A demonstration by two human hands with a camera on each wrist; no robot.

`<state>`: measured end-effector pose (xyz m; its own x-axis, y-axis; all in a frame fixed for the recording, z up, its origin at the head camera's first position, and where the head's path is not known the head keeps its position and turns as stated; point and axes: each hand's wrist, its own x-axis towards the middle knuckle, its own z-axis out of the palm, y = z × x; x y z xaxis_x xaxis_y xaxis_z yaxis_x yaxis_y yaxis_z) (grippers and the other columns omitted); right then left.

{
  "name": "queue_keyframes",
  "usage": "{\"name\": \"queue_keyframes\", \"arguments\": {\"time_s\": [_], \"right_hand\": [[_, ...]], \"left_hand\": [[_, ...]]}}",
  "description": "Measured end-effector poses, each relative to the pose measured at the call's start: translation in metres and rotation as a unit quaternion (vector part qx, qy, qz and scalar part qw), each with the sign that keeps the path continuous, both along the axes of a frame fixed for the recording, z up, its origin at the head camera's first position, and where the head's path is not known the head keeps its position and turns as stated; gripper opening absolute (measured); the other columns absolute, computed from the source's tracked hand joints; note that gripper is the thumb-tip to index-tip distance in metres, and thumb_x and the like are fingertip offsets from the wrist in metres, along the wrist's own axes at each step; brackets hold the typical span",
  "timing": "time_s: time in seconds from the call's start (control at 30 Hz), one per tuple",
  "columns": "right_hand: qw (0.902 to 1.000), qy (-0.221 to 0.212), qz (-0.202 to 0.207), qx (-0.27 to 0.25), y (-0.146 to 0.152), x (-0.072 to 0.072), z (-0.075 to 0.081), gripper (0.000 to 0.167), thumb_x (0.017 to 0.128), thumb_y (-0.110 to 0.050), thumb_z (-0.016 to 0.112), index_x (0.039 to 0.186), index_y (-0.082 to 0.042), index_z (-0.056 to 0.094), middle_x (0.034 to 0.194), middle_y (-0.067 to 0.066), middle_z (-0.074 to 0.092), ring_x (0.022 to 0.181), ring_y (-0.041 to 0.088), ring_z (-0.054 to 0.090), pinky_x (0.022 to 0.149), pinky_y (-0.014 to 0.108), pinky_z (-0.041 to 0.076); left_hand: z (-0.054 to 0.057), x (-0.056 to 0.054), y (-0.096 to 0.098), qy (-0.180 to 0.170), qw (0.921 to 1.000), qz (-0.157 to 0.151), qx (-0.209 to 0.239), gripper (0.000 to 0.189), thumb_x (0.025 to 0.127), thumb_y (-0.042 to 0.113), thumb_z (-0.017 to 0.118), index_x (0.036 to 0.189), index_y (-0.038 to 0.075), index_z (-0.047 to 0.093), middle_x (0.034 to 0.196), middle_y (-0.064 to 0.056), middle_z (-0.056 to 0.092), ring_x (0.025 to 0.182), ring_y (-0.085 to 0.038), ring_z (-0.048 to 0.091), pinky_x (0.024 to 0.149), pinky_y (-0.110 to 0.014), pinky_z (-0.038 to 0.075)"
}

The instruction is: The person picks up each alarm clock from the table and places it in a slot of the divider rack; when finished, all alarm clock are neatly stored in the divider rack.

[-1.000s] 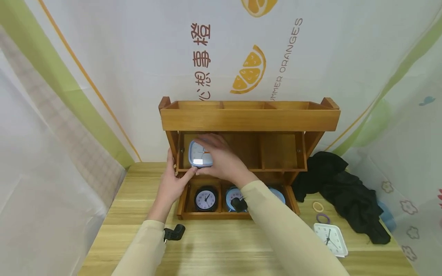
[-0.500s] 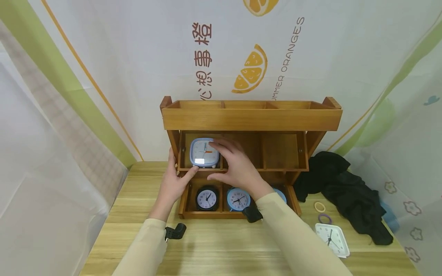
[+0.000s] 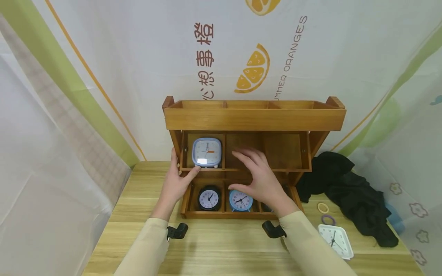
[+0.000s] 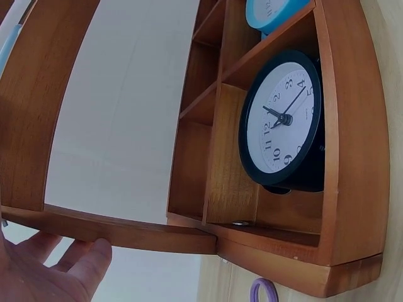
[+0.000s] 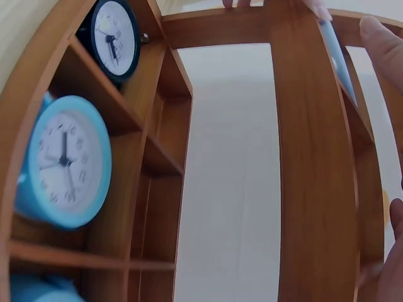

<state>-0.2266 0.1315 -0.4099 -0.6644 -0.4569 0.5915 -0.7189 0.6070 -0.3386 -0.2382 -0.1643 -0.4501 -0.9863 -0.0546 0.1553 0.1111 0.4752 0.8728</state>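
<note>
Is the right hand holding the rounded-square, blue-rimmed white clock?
No, a visible gap separates the right hand from the rounded-square, blue-rimmed white clock.

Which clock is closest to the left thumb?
The clock with the orange pointer, on the middle shelf; the left hand has its thumb by the clock's foot. Other clocks sit lower.

The rack (image 3: pixel 255 120) is honey-brown wood. Near the left edge of its middle shelf, the periwinkle-rimmed clock (image 3: pixel 206 152) has a white face and an orange hand. At its lower-left corner sits a black clock (image 3: pixel 208 198) with a white face, then a sky-blue clock (image 3: pixel 241 200). Toward the right edge of the yellow-and-tan streaked table (image 3: pixel 221 249) lie a white clock (image 3: pixel 335 240), a purple ring (image 3: pixel 328 219), a cream ring (image 3: pixel 322 207) and black cloth (image 3: pixel 359 199).
</note>
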Motion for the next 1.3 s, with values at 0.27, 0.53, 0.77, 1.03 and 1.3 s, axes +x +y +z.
{"name": "queue_keyframes", "arguments": {"time_s": [0.27, 0.53, 0.77, 1.03, 1.3], "right_hand": [[0.9999, 0.006, -0.009, 0.005, 0.033, 0.025, -0.011, 0.11, 0.064, -0.039, 0.102, 0.157, -0.015, 0.048, 0.159, 0.009, 0.046, 0.147, 0.037, 0.037, 0.115, 0.059, 0.04], [0.9994, -0.015, -0.032, -0.006, 0.063, 0.045, -0.048, 0.102, 0.075, -0.066, 0.085, 0.156, -0.015, 0.05, 0.161, 0.011, 0.043, 0.147, 0.04, 0.034, 0.109, 0.068, 0.039], [0.9982, -0.016, -0.058, -0.008, 0.087, 0.056, -0.069, 0.097, 0.079, -0.071, 0.077, 0.154, -0.015, 0.052, 0.157, 0.015, 0.045, 0.145, 0.043, 0.034, 0.105, 0.068, 0.038], [0.9908, -0.102, -0.086, 0.022, 0.115, 0.076, -0.1, 0.113, 0.06, -0.035, 0.103, 0.157, -0.017, 0.048, 0.156, 0.013, 0.044, 0.142, 0.047, 0.033, 0.099, 0.073, 0.04], [0.9764, -0.177, -0.123, 0.011, 0.14, 0.109, -0.124, 0.105, 0.062, -0.042, 0.102, 0.151, -0.014, 0.054, 0.149, 0.014, 0.049, 0.136, 0.04, 0.04, 0.097, 0.068, 0.036]], "left_hand": [[-0.002, 0.001, -0.004, -0.001, 0.9996, -0.005, 0.028, 0.114, 0.095, 0.053, 0.073, 0.167, 0.029, -0.012, 0.172, -0.018, 0.016, 0.154, -0.04, 0.029, 0.116, -0.056, 0.04], [-0.001, 0.001, -0.006, 0.006, 0.9994, -0.003, 0.034, 0.114, 0.095, 0.053, 0.074, 0.167, 0.03, -0.012, 0.173, -0.014, 0.014, 0.154, -0.037, 0.029, 0.115, -0.055, 0.041], [0.0, 0.0, -0.004, 0.003, 0.9997, -0.003, 0.024, 0.114, 0.094, 0.056, 0.073, 0.167, 0.033, -0.01, 0.173, -0.012, 0.015, 0.154, -0.037, 0.03, 0.115, -0.055, 0.041], [0.001, 0.002, -0.003, -0.004, 1.0, 0.0, 0.006, 0.115, 0.093, 0.06, 0.072, 0.168, 0.031, -0.011, 0.174, -0.013, 0.011, 0.155, -0.04, 0.025, 0.117, -0.058, 0.037], [0.002, 0.002, 0.001, -0.008, 0.9999, 0.0, -0.009, 0.116, 0.093, 0.062, 0.071, 0.168, 0.028, -0.011, 0.173, -0.016, 0.013, 0.155, -0.042, 0.025, 0.118, -0.058, 0.036]]}}
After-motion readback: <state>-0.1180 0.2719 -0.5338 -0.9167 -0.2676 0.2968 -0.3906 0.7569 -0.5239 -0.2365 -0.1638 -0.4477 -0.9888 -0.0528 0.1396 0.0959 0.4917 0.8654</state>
